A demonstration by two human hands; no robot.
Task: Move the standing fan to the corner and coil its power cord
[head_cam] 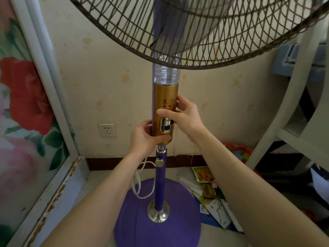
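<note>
The standing fan [165, 97] stands upright before a cream wall, with a wire cage on top, a gold control column, a purple pole and a round purple base [138, 220] on the floor. My left hand [144, 138] grips the bottom of the gold column from the left. My right hand [181, 116] wraps the column from the right, its thumb across the front above the display. The white power cord [138, 182] hangs in loose loops behind the pole, down onto the base.
A wall socket [107, 130] sits low on the wall to the left. A flower-painted panel [26, 107] with a rusty frame runs along the left. A white shelf unit [292, 111] stands on the right, with papers and packets [211, 189] on the floor beside the base.
</note>
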